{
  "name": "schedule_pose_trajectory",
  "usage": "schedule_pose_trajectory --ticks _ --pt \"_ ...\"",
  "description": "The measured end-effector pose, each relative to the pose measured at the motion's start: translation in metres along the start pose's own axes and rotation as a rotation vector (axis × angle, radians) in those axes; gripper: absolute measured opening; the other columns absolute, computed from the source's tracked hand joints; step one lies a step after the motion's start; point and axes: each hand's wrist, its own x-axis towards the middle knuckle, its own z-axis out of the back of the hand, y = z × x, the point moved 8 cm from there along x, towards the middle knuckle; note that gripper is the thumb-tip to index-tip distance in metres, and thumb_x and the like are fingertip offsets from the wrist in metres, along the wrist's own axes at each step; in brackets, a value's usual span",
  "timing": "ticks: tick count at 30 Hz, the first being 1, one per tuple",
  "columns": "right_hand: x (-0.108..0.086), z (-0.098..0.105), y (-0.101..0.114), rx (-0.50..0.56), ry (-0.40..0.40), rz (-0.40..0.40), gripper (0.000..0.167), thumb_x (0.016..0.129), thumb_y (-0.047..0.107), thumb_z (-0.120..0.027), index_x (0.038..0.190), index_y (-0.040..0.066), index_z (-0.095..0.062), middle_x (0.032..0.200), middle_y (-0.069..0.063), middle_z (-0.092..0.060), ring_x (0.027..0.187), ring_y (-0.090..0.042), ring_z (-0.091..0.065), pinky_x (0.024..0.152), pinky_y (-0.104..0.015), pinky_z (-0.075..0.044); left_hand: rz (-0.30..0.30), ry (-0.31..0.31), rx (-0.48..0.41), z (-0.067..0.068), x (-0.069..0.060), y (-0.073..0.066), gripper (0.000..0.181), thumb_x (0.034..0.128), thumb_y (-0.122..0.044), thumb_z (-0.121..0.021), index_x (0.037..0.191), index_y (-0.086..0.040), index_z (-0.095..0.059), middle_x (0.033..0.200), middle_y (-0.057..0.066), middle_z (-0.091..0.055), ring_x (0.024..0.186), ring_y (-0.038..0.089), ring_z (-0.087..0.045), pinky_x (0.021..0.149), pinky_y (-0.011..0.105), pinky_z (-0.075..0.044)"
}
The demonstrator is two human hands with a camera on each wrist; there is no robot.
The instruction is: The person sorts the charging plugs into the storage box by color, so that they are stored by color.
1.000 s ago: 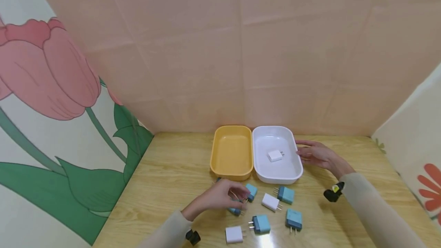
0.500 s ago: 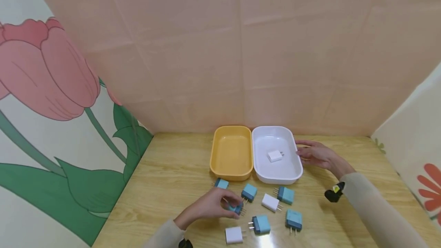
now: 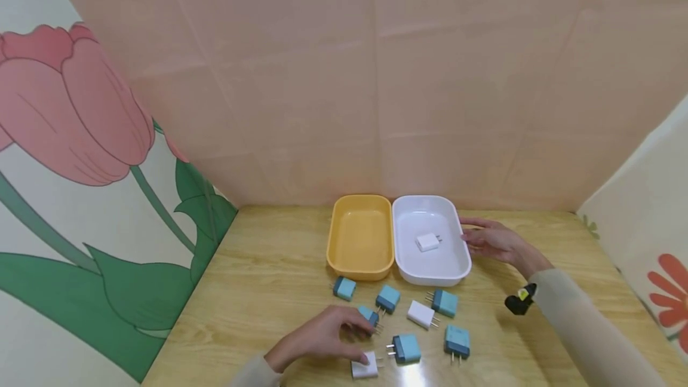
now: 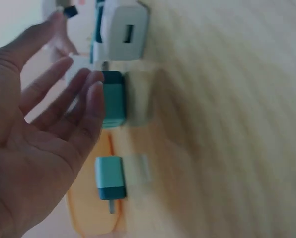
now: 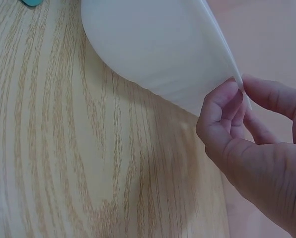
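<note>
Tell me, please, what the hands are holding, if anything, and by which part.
The right hand pinches the white tray by its rim, on the right side. The left hand holds nothing; its fingers are spread near a white charger.

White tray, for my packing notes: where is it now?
In the head view, the white tray stands right of centre, between the yellow tray and the right hand holding it.

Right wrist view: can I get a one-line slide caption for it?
The right hand pinches the white tray by its rim on a wood-grain table.
</note>
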Motion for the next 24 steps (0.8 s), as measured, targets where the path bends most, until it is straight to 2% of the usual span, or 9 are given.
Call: schedule_pose_trajectory --ticks 7,11,15,18,24 --pt "0.001 0.002 -0.001 -0.009 -0.016 -0.012 0.071 0.106 0.009 -0.061 0.166 0.005 -0.022 0.111 0.004 -0.074 0.097 -0.011 -0.066 0.087 -0.029 -0.058 -0.053 0.049 0.069 -0.008 -0.008 0.008 0.050 0.0835 -0.034 -0.090 0.129 -0.020 -0.075 0.127 -0.010 -0.075 0.118 -0.003 -0.064 0.104 0.019 -0.052" --pt "0.002 0.003 -0.004 0.001 -0.009 -0.008 0.067 0.107 0.008 -0.058 0.165 0.007 -0.025 0.111 0.004 -0.074 0.096 -0.010 -0.066 0.086 -0.029 -0.058 -0.041 0.097 0.064 -0.014 -0.010 0.016 0.055 0.0839 -0.037 -0.089 0.134 -0.024 -0.072 0.134 -0.015 -0.072 0.125 -0.004 -0.062 0.109 0.019 -0.048" --pt "0.003 0.002 -0.006 0.016 -0.001 -0.002 0.061 0.107 0.008 -0.057 0.163 0.010 -0.032 0.111 0.004 -0.075 0.096 -0.010 -0.067 0.085 -0.028 -0.058 -0.024 0.144 0.037 -0.019 -0.013 0.021 0.057 0.0855 -0.038 -0.088 0.138 -0.028 -0.069 0.137 -0.019 -0.069 0.128 -0.005 -0.060 0.109 0.019 -0.047" --pt "0.003 0.002 -0.005 0.022 0.004 0.004 0.058 0.107 0.008 -0.058 0.161 0.011 -0.036 0.111 0.005 -0.075 0.098 -0.010 -0.067 0.086 -0.028 -0.058 -0.037 0.163 0.050 -0.020 -0.014 0.021 0.057 0.0871 -0.039 -0.087 0.140 -0.029 -0.068 0.138 -0.020 -0.068 0.128 -0.006 -0.060 0.108 0.018 -0.047" --pt "0.002 0.002 -0.003 0.009 -0.013 0.000 0.066 0.107 0.010 -0.059 0.165 0.008 -0.028 0.114 0.006 -0.074 0.100 -0.010 -0.066 0.087 -0.029 -0.058 -0.068 0.162 0.093 -0.020 -0.015 0.017 0.056 0.0881 -0.038 -0.086 0.140 -0.027 -0.068 0.138 -0.019 -0.068 0.128 -0.006 -0.060 0.107 0.017 -0.048"
